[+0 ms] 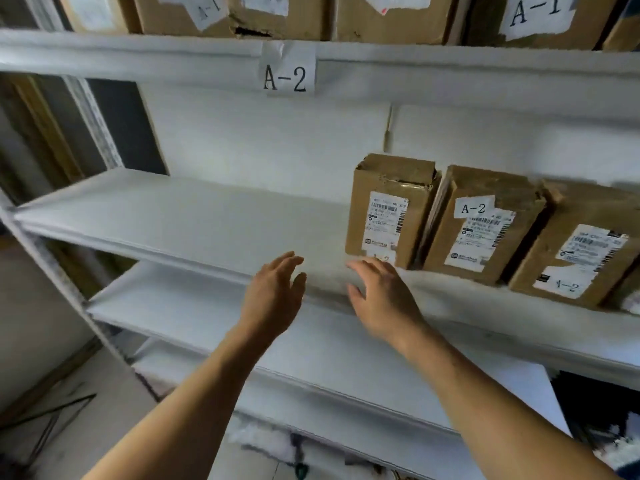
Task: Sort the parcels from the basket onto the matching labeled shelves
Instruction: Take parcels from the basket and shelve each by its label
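Note:
Three brown cardboard parcels stand in a row at the right of the white A-2 shelf (173, 216). The leftmost parcel (391, 209), the middle parcel (485, 223) and the right parcel (575, 251) carry white shipping labels and A-2 tags. A paper A-2 label (288, 69) is stuck on the beam above. My left hand (273, 296) and my right hand (381, 299) hover in front of the shelf edge, fingers relaxed, holding nothing. The right hand's fingertips are just below the leftmost parcel. No basket is in view.
Several cardboard boxes tagged A-1 (540, 15) fill the shelf above. A lower white shelf (346, 358) lies under my forearms. The rack's metal upright (62, 285) runs down at the left. A dark bin (595, 410) sits at the lower right.

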